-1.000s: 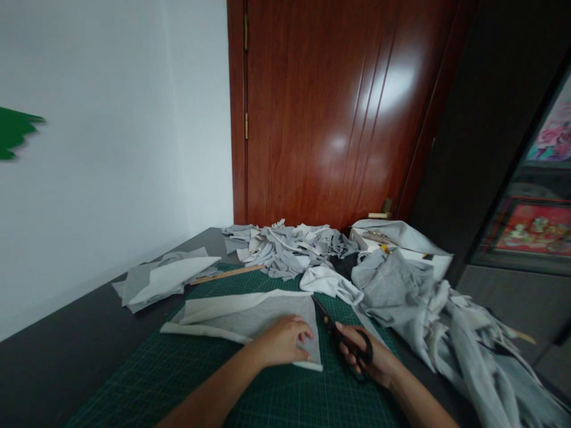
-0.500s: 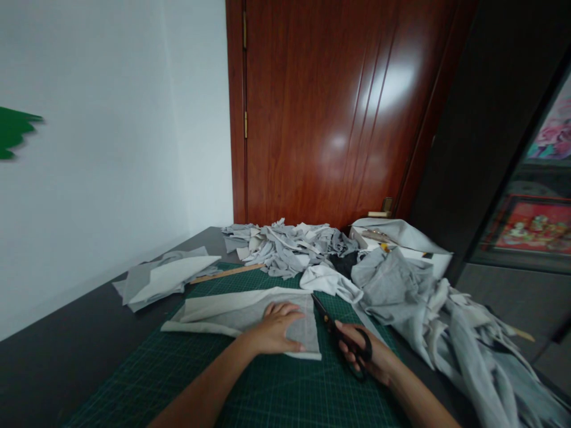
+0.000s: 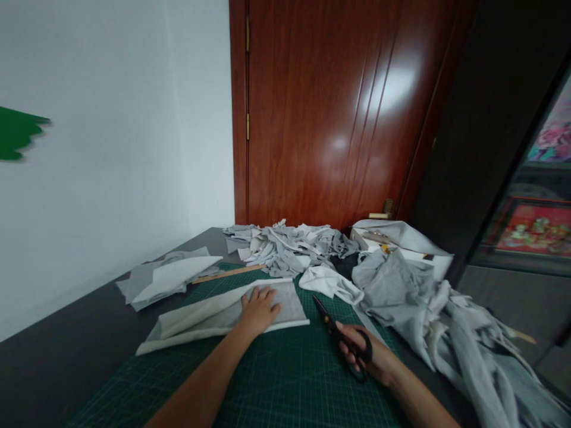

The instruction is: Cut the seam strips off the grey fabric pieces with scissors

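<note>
- The left hand (image 3: 260,310) lies palm down, its fingers spread apart, pressing on the cloth and gripping nothing.
- The right hand (image 3: 366,352) has its fingers clamped on the handles of the black scissors (image 3: 329,323).
- The scissors point forward and to the left, blades looking together, their tip just beside the right end of the cloth, not touching it.
- The pale grey cloth (image 3: 209,316) lies lengthwise under the left hand, its long edges folded over.
- Beneath is a green gridded mat (image 3: 285,386) on a dark table (image 3: 66,351).
- Beyond the cloth lie a thin wooden strip (image 3: 229,274) and, near the scissors, a crumpled white cloth (image 3: 329,282).
- Farther left sit stacked cloth pieces (image 3: 172,279); at the back, a scrap pile (image 3: 285,252).
- To the right, a grey fabric heap (image 3: 395,282) rests against a white box (image 3: 439,263).
- Behind stands a reddish-brown door (image 3: 312,119).
</note>
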A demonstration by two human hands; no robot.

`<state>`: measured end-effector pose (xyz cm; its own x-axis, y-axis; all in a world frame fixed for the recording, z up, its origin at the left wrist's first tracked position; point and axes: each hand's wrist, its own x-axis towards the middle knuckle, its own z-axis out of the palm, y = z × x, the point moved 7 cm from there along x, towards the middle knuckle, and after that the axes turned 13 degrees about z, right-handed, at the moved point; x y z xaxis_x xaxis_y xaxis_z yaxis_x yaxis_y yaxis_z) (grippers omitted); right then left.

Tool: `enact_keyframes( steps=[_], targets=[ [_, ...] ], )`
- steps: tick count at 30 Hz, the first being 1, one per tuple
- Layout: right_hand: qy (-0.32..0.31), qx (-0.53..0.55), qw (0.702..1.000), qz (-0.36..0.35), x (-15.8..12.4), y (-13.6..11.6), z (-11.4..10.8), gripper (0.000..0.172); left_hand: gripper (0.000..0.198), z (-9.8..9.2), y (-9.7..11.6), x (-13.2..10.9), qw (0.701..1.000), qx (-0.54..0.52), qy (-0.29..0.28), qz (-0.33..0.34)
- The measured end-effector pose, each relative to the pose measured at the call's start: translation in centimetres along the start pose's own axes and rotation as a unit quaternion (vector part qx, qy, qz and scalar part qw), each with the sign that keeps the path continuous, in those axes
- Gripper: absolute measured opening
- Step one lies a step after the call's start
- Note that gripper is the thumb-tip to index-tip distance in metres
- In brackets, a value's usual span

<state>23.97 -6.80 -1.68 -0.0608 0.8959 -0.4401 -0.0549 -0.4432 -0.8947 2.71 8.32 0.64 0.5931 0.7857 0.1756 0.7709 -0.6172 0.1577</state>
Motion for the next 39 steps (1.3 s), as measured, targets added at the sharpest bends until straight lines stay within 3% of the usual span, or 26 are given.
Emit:
enact_keyframes(
  steps=[3,8,10,13,23,25,30,36,39],
  targets=[
    [0.003,0.004,1.000,0.002,-0.2,-0.2,0.1,0.057,0.047,-0.7,-0.7,0.1,0.999,0.018,0.035,-0.010],
    [0.002,-0.005,1.000,0.001,-0.4,-0.3,0.2,0.058,0.028,-1.6,2.2,-0.3,0.987,-0.043,0.069,0.140],
    [0.002,-0.013,1.000,-0.001,-0.4,-0.3,0.2,0.059,0.020,-1.8,3.2,-0.6,0.980,-0.071,0.077,0.167],
    [0.006,-0.021,1.000,-0.004,-0.4,-0.3,0.2,0.059,0.014,-1.7,4.1,-0.9,0.980,-0.092,0.071,0.162],
    [-0.024,-0.024,0.999,-0.016,-0.3,0.0,0.5,0.056,0.050,-1.2,4.7,-1.4,0.978,-0.129,-0.041,0.159],
    [-0.033,-0.027,0.999,-0.021,-0.4,0.1,0.6,0.054,0.045,-1.1,4.8,-1.4,0.975,-0.144,-0.050,0.164],
    [-0.040,-0.038,0.998,-0.021,-0.5,0.2,0.9,0.051,0.012,-0.8,4.9,-1.4,0.968,-0.169,-0.055,0.176],
    [-0.041,-0.041,0.998,-0.023,-0.5,0.2,0.9,0.051,0.012,-0.4,4.4,-1.1,0.975,-0.152,-0.023,0.158],
    [-0.038,-0.038,0.998,-0.019,-0.6,0.1,0.9,0.051,0.010,-0.5,2.9,-0.4,0.989,-0.111,0.015,0.095]
  ],
)
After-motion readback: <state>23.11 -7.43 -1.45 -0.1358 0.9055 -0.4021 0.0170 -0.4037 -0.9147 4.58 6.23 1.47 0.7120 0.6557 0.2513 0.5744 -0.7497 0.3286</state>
